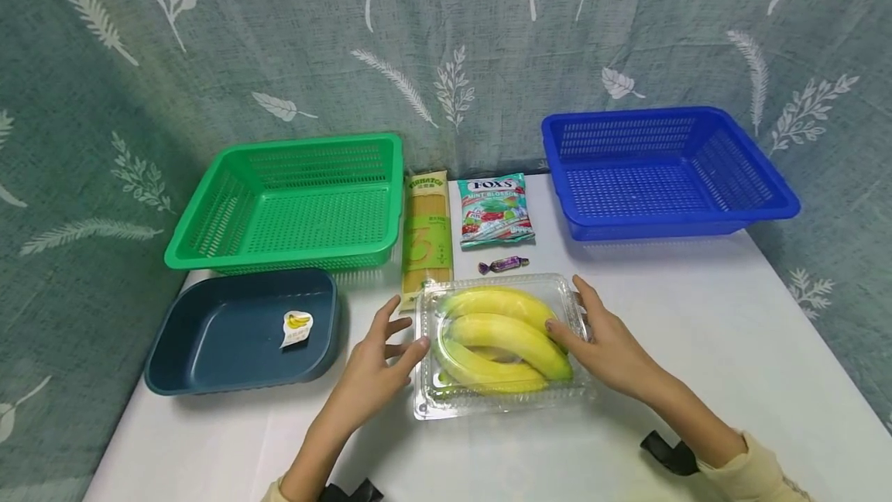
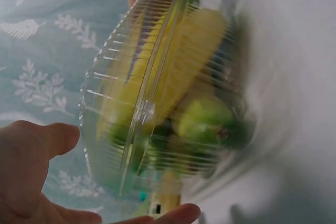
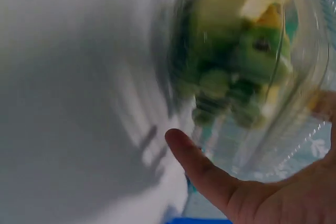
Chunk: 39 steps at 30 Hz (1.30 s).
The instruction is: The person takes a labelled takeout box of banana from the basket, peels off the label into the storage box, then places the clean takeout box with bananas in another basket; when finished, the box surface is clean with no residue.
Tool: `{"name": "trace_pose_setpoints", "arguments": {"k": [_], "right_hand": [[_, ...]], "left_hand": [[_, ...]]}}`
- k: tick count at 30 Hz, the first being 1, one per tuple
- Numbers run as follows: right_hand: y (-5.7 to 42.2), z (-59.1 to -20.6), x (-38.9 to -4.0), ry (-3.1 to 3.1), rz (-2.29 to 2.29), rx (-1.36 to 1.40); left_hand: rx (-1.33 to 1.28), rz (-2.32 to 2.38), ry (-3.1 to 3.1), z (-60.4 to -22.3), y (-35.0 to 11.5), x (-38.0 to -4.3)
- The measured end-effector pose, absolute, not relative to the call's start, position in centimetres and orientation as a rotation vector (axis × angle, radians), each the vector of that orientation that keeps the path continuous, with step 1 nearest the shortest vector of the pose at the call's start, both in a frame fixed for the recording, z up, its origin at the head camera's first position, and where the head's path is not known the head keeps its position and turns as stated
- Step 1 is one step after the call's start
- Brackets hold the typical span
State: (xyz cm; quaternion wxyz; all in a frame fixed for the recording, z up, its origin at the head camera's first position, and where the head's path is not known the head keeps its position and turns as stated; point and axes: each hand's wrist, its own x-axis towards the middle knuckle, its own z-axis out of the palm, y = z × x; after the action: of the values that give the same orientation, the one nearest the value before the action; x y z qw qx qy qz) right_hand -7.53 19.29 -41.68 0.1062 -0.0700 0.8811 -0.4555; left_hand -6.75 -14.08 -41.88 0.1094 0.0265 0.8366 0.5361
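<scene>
A clear plastic clamshell box [image 1: 498, 405] stands on the white table, its lid down over several yellow bananas [image 1: 512, 335]. Through its side, the left wrist view shows a green rounded fruit [image 2: 207, 121]. My left hand [image 1: 369, 378] is at the box's left side with fingers spread and thumb tip near the rim; a small gap shows in the left wrist view. On the other side, my right hand [image 1: 613, 347] has its thumb over the lid's right part and its index finger stretched out along the edge. Whether the thumb touches the lid I cannot tell.
Behind the box lie a noodle pack [image 1: 427, 231], a Fox's candy bag [image 1: 495, 211] and a purple wrapped candy [image 1: 504, 264]. A green basket [image 1: 313, 215] and a dark blue basin [image 1: 230, 343] holding a banana label [image 1: 296, 328] stand left; a blue basket [image 1: 641, 184] stands back right.
</scene>
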Motion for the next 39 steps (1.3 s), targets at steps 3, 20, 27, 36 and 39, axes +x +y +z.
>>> {"name": "trace_pose_setpoints", "arguments": {"k": [3, 20, 27, 36, 39], "right_hand": [[19.2, -41.7, -7.4, 2.531, -1.393, -0.133], [18.5, -42.4, -6.5, 2.378, -1.632, -0.003], [18.7, -42.6, -6.2, 2.365, -1.685, 0.030], [18.3, -42.7, -5.8, 2.341, -1.776, 0.050], [18.2, -42.8, -5.6, 2.328, -1.821, 0.045]], "left_hand": [[0.060, 1.619, 2.423, -42.1, -13.9, -6.8], [0.026, 1.656, 2.449, -42.8, -12.7, -5.9], [-0.022, 1.733, 2.366, -43.1, -12.3, -5.9], [-0.061, 1.824, 2.329, -43.6, -12.3, -5.5], [-0.067, 1.836, 2.331, -43.6, -12.2, -5.5]]}}
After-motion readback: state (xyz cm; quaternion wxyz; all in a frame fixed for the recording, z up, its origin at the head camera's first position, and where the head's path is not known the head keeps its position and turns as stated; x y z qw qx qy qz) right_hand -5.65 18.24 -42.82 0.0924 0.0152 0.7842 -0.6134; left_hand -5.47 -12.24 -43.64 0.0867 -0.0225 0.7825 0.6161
